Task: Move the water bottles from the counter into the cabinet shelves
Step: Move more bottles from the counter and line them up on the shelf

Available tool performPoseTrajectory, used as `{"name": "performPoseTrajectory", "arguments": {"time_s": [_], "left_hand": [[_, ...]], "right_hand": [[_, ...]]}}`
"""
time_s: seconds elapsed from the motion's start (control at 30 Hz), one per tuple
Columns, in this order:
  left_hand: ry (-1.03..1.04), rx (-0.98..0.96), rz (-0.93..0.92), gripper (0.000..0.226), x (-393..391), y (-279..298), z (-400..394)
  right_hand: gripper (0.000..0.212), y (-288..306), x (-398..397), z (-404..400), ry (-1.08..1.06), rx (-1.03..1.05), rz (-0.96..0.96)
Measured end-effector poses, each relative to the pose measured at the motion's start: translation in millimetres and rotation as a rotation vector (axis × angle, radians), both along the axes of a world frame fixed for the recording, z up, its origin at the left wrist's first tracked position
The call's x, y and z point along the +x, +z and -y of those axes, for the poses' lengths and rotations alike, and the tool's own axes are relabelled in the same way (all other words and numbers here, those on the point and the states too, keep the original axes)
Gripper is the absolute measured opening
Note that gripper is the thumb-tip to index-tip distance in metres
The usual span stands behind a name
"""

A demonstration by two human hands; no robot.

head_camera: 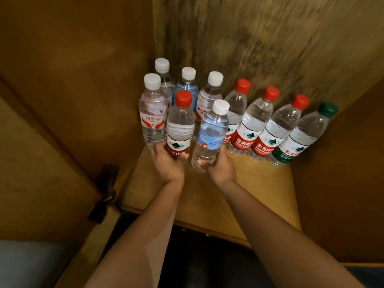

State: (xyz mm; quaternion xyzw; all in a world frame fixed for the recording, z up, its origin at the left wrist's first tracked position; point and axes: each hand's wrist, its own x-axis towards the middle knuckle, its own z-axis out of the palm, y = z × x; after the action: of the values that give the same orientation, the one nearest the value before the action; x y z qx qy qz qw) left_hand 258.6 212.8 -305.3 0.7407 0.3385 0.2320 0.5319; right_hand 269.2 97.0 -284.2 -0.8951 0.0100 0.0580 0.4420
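item: shelf (207, 196), wooden, inside cabinet, door (41, 152) swung out at left with hinge (106, 190) showing.

stock on shelf, all upright, caps up:
- back cluster at left: four white-cap bottles (152, 113), close together against the back wall (249, 48).
- row at right: three red-cap bottles (252, 125) and one green-cap bottle (301, 136), side by side, running from the cluster toward the right wall.

in hand:
- left hand (168, 161): fingers curled round the base of a red-cap bottle (179, 125), upright, just in front of the cluster.
- right hand (220, 165): fingers wrapped round the lower body of a blue-label bottle (211, 136), upright, tilted slightly, just beside the other.

key relation: both held bottles stand with long axis vertical, directly above and ahead of the gripping hands, at the front edge of the stock. whether their bases touch the shelf cannot be told; the hands hide them. bare shelf lies nearer the person, in front of the right row.

judgement: the step is setting these two down as a front row; each hand is nearest its own bottle, so neither needs to cross. risk: nudging the packed cluster behind.
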Motion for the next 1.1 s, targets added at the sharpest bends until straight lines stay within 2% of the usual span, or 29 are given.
{"name": "performPoseTrajectory", "arguments": {"time_s": [0.23, 0.47, 0.9, 0.97, 1.1], "left_hand": [[0.102, -0.179, 0.027, 0.062, 16.9, -5.3, -5.4], [0.129, -0.124, 0.013, 0.048, 25.7, -3.9, -9.3], [0.116, -0.12, -0.016, 0.051, 28.2, -0.3, -7.1], [0.125, -0.123, -0.013, 0.05, 28.1, 2.0, -4.1], [0.142, -0.123, 0.024, 0.049, 25.9, 10.3, 8.8]], "right_hand": [[0.063, 3.1, 20.7, -21.1, -0.01, -0.027, -0.016], [0.058, 4.8, 26.5, -25.7, -0.018, -0.036, -0.043], [0.061, 4.7, 28.9, -26.9, -0.013, -0.043, -0.071], [0.062, 4.0, 31.1, -26.6, -0.026, 0.006, -0.118], [0.067, 7.1, 37.3, -23.9, -0.039, 0.235, -0.293]]}}
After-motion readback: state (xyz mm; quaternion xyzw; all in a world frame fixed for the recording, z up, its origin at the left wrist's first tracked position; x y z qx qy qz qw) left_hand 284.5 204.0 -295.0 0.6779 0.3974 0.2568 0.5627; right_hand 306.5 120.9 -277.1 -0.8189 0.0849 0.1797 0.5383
